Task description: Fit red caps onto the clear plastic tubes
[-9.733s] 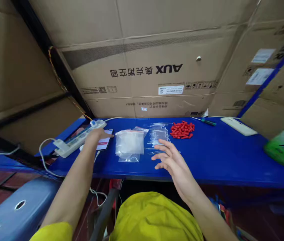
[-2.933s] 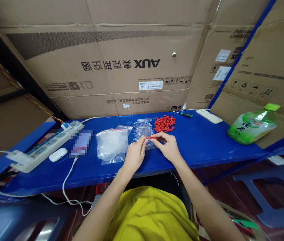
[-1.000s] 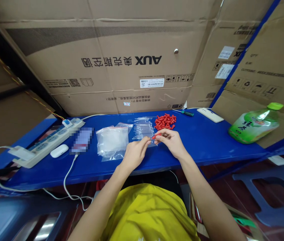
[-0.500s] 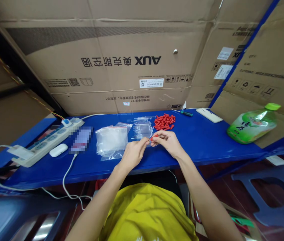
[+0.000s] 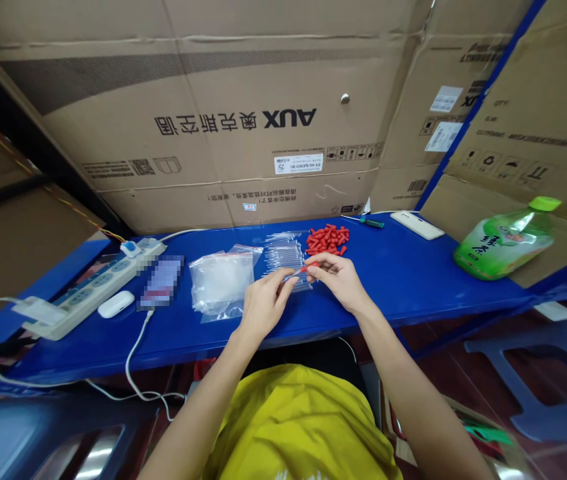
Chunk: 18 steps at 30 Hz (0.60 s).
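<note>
My left hand (image 5: 265, 302) pinches a thin clear tube (image 5: 291, 275) just above the blue shelf (image 5: 403, 280). My right hand (image 5: 339, 279) pinches a small red cap (image 5: 310, 267) at the tube's right end, so the two hands meet fingertip to fingertip. Just behind them lies a spread of clear tubes (image 5: 283, 255). Further back right is a pile of red caps (image 5: 327, 239). A stack of clear plastic bags (image 5: 222, 283) lies left of my left hand.
A phone (image 5: 162, 283) on a white cable, a white earbud case (image 5: 116, 304) and a power strip (image 5: 91, 290) sit at the left. A green bottle (image 5: 506, 239), a white remote-like bar (image 5: 417, 225) and a screwdriver (image 5: 366, 221) lie at the right. Cardboard boxes (image 5: 243, 113) wall the back.
Ten seconds back my left hand was at the phone and my right hand hovered open. Since then both hands came together on a tube and red cap; over the last second they shifted only slightly.
</note>
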Motion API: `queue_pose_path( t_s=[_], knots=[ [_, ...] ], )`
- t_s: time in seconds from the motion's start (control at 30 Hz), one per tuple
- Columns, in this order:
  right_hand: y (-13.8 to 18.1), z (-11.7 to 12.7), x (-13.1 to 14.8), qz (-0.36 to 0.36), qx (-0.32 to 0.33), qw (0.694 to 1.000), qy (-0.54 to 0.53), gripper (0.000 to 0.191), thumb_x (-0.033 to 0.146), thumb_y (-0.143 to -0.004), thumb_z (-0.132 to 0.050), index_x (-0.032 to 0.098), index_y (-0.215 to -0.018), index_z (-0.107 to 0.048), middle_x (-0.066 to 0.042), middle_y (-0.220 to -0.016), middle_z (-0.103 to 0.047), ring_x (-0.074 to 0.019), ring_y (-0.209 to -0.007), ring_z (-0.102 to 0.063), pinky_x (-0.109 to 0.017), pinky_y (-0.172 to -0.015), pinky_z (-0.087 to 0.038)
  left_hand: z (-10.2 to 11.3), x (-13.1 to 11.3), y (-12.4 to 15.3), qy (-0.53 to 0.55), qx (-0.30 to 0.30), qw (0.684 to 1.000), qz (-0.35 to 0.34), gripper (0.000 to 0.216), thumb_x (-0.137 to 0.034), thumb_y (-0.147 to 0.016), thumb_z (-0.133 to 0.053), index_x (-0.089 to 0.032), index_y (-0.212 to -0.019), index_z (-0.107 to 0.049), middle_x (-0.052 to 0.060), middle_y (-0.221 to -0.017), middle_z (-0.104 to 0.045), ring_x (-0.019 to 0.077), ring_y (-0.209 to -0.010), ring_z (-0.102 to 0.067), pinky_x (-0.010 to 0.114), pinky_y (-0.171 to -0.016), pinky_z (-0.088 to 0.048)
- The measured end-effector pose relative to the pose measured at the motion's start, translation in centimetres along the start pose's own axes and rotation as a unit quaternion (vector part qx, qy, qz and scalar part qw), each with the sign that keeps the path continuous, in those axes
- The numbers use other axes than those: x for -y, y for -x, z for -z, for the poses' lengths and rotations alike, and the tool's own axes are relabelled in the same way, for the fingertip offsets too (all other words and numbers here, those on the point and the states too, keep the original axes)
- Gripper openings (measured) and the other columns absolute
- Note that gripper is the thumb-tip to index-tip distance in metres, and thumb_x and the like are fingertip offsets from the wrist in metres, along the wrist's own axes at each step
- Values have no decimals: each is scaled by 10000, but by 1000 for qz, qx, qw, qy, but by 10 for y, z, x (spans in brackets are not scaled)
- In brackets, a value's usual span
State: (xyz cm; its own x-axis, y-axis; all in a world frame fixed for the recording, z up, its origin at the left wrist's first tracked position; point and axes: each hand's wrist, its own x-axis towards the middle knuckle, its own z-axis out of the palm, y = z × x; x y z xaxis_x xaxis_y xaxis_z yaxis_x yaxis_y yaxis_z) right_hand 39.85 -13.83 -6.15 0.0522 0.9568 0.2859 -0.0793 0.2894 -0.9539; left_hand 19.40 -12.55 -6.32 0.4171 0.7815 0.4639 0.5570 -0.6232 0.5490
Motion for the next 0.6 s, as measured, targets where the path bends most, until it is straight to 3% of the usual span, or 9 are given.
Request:
queue_pose_path(
  t_s=[0.17,0.37,0.6],
  knots=[
    [0,3,3,4,-15,1000,-5,349,500,-756,-903,217,-926,-792,-42,-831,-799,-204,-726,-755,-360,-765,-634,2,1,0,-10,32,999,5,388,-389,-1132,-374,-219,-996,-696,24,-830,-755,183,-761,-711,265,-713,-433],
    [2,3,5,10,-8,1000,8,312,500,-769,-891,213,-851,-800,-39,-768,-788,-209,-684,-752,-360,-721,-635,2,3,1,-33,57,997,-29,362,-381,-1133,-357,-213,-961,-628,9,-715,-678,167,-620,-636,259,-623,-347],
    [2,3,2,3,-5,1000,5,335,503,-747,-905,200,-848,-807,-38,-743,-783,-206,-663,-749,-361,-708,-644,2,5,1,-54,57,996,-51,373,-388,-1137,-344,-207,-966,-622,10,-685,-640,162,-598,-613,258,-611,-334]
  ],
)
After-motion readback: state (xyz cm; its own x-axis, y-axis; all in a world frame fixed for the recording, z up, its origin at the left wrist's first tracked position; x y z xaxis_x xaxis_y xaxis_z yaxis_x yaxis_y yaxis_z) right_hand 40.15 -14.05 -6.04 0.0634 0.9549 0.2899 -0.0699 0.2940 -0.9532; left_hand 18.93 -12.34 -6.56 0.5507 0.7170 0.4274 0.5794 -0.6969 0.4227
